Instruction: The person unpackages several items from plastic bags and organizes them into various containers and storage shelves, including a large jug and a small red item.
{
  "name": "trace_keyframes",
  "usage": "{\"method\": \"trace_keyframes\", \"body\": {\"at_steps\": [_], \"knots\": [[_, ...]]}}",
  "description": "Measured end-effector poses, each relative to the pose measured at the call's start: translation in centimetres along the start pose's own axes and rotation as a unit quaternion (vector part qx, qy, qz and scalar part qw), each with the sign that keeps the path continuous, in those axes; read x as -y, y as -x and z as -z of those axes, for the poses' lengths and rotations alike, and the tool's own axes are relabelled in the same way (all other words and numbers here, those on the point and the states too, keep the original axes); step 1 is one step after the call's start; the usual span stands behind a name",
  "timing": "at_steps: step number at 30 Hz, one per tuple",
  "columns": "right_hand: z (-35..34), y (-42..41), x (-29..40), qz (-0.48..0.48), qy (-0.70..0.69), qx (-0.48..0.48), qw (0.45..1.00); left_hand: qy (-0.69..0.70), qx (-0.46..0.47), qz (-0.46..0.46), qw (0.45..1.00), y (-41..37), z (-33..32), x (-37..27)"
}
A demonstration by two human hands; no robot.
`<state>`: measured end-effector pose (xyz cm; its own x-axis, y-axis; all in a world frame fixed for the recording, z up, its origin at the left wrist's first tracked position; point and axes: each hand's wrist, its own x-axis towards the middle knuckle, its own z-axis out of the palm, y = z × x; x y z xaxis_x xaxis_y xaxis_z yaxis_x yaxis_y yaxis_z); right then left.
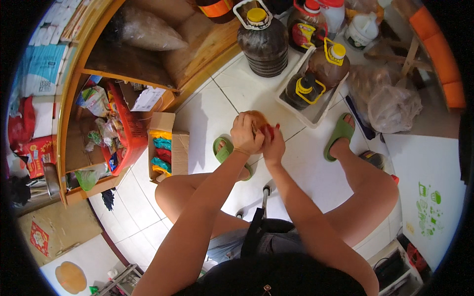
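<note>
Both my hands are together over the white tiled floor (226, 88), between my green slippers. The fingers of my left hand (245, 134) wrap over an orange-brown rounded container (258, 117), probably a plastic bottle or jar. Against its right side, my right hand (273, 148) grips a red part (273, 130) of it, which may be a lid or handle. My fingers cover most of the container, so its exact shape and contents cannot be made out. One green slipper (222, 150) is just left of my hands, the other green slipper (339, 137) farther right.
Ahead right, a white plastic tray (314, 120) holds jugs with yellow caps; a large dark jug (263, 50) stands beside it. On the left are a cardboard box (180, 151) of coloured packets, a wooden cabinet (127, 72) and a red plastic basket (129, 137). A plastic bag (394, 107) lies right.
</note>
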<state>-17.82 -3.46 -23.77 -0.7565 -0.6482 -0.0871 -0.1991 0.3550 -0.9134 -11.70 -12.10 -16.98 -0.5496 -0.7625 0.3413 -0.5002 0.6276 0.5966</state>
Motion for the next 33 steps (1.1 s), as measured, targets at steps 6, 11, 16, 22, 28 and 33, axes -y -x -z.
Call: {"method": "trace_keyframes", "body": {"at_steps": [6,11,16,22,28,33], "knots": [[-0.9,-3.9,1.9,0.103,0.050,-0.009,0.993,-0.002,-0.018,-0.038,0.999,-0.2,-0.1,-0.9],[-2.6,-10.6,3.1,0.074,0.050,0.135,0.987,0.014,0.007,0.001,1.000,-1.2,-0.8,-1.1],[-0.5,-4.1,0.5,0.017,-0.032,0.032,0.999,-0.001,-0.002,0.012,1.000,0.2,-0.3,-0.7],[0.2,0.0,-0.2,0.066,0.047,-0.019,0.997,-0.019,-0.013,0.022,0.999,0.1,-0.3,-0.4],[-2.0,-10.9,2.9,0.106,0.046,0.129,0.985,-0.004,-0.026,0.025,0.999,-1.1,-1.5,-0.8],[0.2,-3.8,0.7,0.022,0.053,0.078,0.995,-0.039,-0.045,0.040,0.997,-0.1,-0.9,-0.7]]}}
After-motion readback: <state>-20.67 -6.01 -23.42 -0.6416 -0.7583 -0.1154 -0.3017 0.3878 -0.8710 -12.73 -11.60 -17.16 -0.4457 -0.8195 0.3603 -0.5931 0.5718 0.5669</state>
